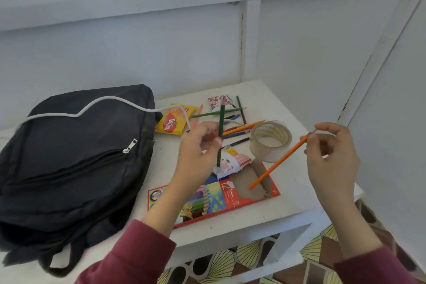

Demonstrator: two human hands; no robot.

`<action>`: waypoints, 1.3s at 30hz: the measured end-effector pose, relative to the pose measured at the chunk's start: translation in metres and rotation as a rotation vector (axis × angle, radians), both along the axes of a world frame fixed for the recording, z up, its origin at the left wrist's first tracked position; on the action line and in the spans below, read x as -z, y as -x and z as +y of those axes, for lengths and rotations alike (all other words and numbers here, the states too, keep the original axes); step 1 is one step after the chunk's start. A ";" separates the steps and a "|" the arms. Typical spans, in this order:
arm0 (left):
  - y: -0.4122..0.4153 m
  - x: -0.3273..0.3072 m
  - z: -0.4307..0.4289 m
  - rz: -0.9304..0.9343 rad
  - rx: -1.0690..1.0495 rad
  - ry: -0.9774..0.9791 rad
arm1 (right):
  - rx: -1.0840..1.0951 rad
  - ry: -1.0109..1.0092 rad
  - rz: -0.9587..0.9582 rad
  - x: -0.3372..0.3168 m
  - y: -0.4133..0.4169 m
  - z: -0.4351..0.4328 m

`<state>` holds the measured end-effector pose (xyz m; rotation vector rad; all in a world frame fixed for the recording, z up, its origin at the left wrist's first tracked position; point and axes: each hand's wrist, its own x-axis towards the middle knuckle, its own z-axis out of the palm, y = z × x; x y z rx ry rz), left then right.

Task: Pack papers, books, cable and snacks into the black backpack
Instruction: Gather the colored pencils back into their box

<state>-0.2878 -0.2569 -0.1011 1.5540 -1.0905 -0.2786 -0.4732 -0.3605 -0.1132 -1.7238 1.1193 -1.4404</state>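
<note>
The black backpack (pixel 69 159) lies flat on the left of the white table (pixel 288 200), zipped, with a white cable (pixel 76 114) draped over its top. My left hand (pixel 198 152) pinches a dark green pencil (pixel 220 131) held upright. My right hand (pixel 332 152) pinches an orange pencil (pixel 279 161) by its upper end, slanting down over the coloured-pencil box (pixel 214 198). A yellow snack pack (pixel 173 122) lies beside the backpack. A white snack wrapper (pixel 219 102) sits at the back, another white wrapper (pixel 232 162) rests on the box.
Several loose coloured pencils (pixel 237 122) lie scattered behind my hands. A roll of clear tape (pixel 270 140) stands to the right of them. The wall closes in behind and on the right. The table's front edge drops to a patterned floor (pixel 232 263).
</note>
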 end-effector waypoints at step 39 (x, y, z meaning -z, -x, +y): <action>0.025 0.034 -0.021 -0.285 0.211 -0.182 | -0.110 -0.093 0.650 0.060 0.001 0.015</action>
